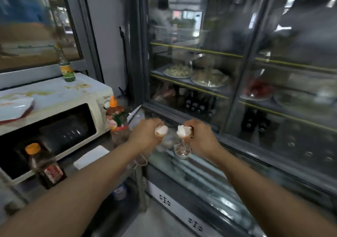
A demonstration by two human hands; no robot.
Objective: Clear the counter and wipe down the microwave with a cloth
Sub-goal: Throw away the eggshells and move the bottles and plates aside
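Kitchen corner: white microwave [54,109] with stained top on the counter at left, a green-labelled bottle [66,69] standing at its back right corner, a dark orange-capped sauce bottle [45,165] before its door; glass-doored display fridge [237,63] at right. Left hand [145,136] grips one eggshell half [161,130] and right hand [198,138] grips the other eggshell half [182,131], fingers curled round each, well right of the microwave. Egg white strings from the right half into a small metal cup [182,152] directly beneath, on the chest freezer's glass lid [209,178]
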